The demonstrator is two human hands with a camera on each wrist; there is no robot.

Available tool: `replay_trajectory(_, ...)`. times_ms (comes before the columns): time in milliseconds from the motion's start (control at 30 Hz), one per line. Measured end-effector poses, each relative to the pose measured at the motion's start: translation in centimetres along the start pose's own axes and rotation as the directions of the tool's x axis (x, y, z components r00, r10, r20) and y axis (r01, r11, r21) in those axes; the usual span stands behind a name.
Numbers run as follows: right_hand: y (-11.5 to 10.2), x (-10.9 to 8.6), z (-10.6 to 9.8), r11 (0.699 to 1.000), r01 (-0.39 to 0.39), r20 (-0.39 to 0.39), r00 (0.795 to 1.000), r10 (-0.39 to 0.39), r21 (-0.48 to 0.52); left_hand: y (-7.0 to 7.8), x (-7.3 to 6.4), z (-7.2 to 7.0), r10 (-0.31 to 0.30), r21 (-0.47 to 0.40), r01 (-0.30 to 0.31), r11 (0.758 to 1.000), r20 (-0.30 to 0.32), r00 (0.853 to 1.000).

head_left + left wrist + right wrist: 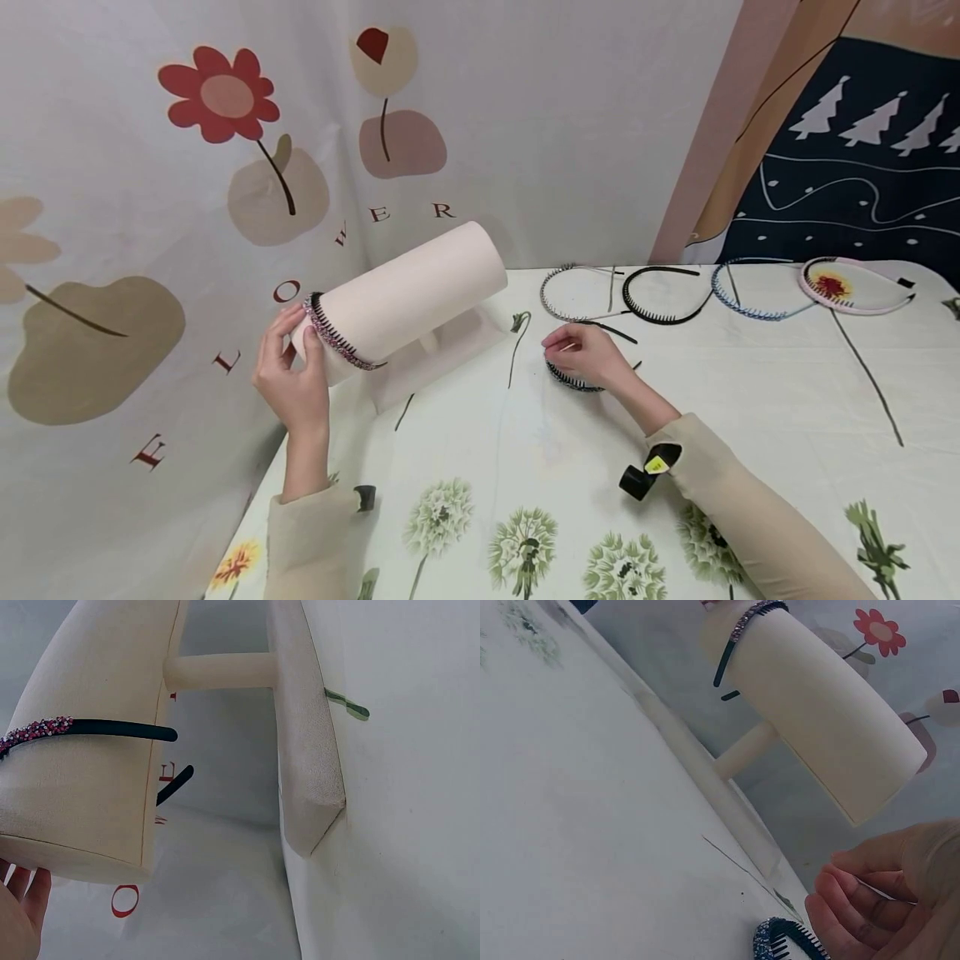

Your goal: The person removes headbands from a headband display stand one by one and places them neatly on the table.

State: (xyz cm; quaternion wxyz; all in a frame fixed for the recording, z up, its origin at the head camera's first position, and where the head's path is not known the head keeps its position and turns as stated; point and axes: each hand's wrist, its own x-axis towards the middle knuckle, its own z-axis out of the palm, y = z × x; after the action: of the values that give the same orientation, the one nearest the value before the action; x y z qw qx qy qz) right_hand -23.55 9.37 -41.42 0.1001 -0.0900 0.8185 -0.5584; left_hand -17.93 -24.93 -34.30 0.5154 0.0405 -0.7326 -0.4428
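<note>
A headband [337, 340] with pinkish glitter and dark teeth sits around the left end of a pale cylindrical headband stand [420, 283]. My left hand [292, 367] is at that end, its thumb and fingers resting against the stand beside the headband. In the left wrist view, fingertips touch the stand's end face [82, 859], and the dark tips of the headband [124, 729] stick out below. My right hand [588, 354] hovers with loosely bent fingers over another dark glittery headband [573, 382] on the table. In the right wrist view nothing shows between its fingers, and that headband [769, 941] lies beneath.
Along the table's back edge lie a grey headband [551, 300], a black headband [660, 318], a blue headband [750, 310] and a pink headband [855, 308]. The stand's flat base [442, 358] rests on the flower-printed tablecloth [480, 450]. A printed curtain [562, 125] hangs behind.
</note>
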Motion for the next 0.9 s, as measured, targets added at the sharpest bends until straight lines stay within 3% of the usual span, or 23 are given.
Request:
replay_trajectory(267, -0.9, 0.2, 0.7, 0.997, 0.071, -0.003, 0.997, -0.071, 0.018, 0.0, 0.0, -0.1, 0.002, -0.001, -0.002, 1.000, 0.002, 1.000)
replay_trajectory(900, -4.2, 0.6, 4.2, 0.986, 0.139, 0.042, 0.989, -0.144, 0.095, -0.3, 0.1, -0.1, -0.002, -0.020, 0.002, 1.000, 0.018, 1.000)
